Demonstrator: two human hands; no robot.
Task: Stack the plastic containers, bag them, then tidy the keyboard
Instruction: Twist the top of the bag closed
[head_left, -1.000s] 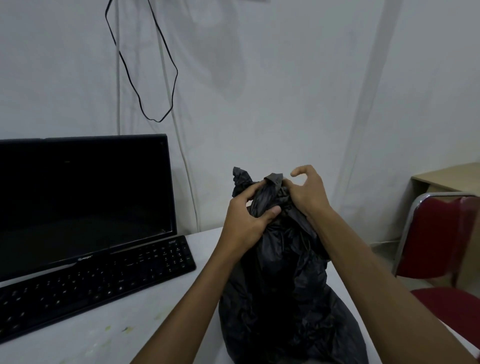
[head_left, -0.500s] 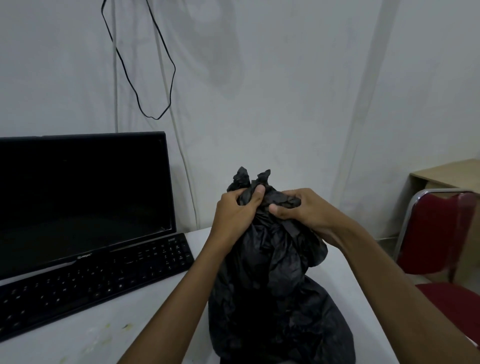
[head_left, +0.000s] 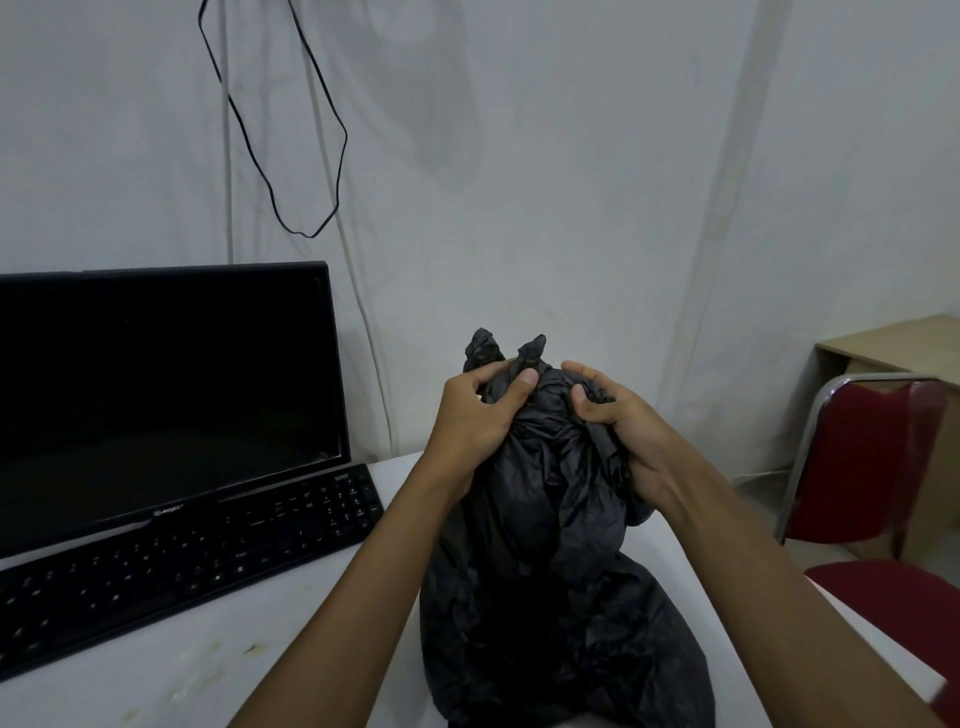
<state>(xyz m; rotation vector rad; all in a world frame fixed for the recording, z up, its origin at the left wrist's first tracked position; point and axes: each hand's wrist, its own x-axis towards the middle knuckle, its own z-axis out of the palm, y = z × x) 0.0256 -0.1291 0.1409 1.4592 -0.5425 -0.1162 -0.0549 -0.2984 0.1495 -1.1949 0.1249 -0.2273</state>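
- Black plastic bag (head_left: 550, 597), one: stands upright on the white table (head_left: 291, 639), just right of the keyboard, its mouth gathered into two twisted ears at the top, probably for knotting shut.
- Plastic containers: none visible; presumably inside the bag, count unknown.
- Left hand (head_left: 475, 415), one: fingers and thumb pinch the gathered neck below the ears, holding the twist.
- Right hand (head_left: 618, 421), one: fingers curled round bunched film on the neck's right side, steadying the closure.
- Keyboard (head_left: 176, 566), one: black, lying askew before the monitor, untouched; tidying appears still to come.
- Monitor (head_left: 161, 384), one: dark screen.
- Red chairs (head_left: 872, 467), apparently two, at right.
- Hanging cable (head_left: 291, 135), one loop on the wall.
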